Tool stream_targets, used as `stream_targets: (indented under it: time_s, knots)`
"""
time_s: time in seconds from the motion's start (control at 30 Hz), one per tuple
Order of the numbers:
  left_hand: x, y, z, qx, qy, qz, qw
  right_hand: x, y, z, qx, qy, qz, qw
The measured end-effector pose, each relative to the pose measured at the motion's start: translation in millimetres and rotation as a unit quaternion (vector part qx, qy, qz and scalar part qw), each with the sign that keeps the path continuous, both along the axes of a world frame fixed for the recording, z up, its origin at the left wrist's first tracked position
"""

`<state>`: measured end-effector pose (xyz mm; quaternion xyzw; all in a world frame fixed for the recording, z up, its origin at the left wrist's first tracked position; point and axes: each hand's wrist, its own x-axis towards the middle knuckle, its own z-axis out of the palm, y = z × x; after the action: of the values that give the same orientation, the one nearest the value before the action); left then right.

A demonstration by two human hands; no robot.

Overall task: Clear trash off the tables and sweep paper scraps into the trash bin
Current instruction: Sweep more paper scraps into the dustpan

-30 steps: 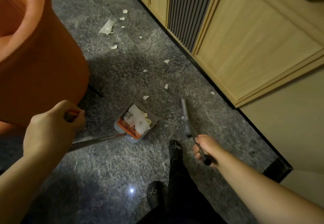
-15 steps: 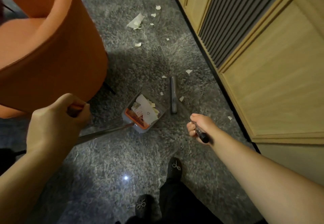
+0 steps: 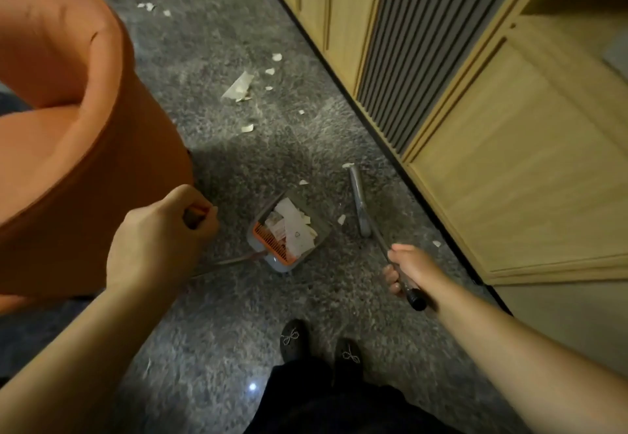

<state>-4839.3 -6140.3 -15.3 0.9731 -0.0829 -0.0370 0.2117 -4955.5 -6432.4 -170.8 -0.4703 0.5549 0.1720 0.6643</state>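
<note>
Mid-sweep on the grey floor (image 3: 238,348), gathering paper scraps into the dustpan (image 3: 289,231). Left hand (image 3: 159,239) curled tight round the orange end of the dustpan's long handle, fingers wrapped and closed on it, just in front of the orange armchair (image 3: 78,148). Right hand (image 3: 409,272) gripping the dark broom handle (image 3: 413,297) near its top, fingers folded round it; broom head (image 3: 358,202) down on the floor just right of the pan, apart from it. Pan already holding a heap of white paper, resting flat on the floor. One scrap (image 3: 341,219) between pan and broom head, another (image 3: 303,182) just beyond the pan's mouth, a larger torn piece (image 3: 239,86) and more bits farther up the floor, a stray (image 3: 436,244) near the wooden cabinet (image 3: 509,161). Trash bin not in view. Next, probably: draw the broom head leftward to push the nearest scrap into the pan's mouth, pan held steady, then reach farther for the distant pieces.
</note>
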Motion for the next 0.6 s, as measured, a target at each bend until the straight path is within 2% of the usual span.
stream_targets:
  time_s: [0.37,0.6]
  knots:
    - [50.8,-70.5,5.0,0.018,0.015,-0.120,0.993,-27.9,-9.7,24.7,0.030,-0.020,-0.160,0.986]
    - [62.3,-120.0,-3.6,0.008,-0.001,-0.146,0.989,-48.0,-40.5,17.9,0.024,0.030,-0.244,0.969]
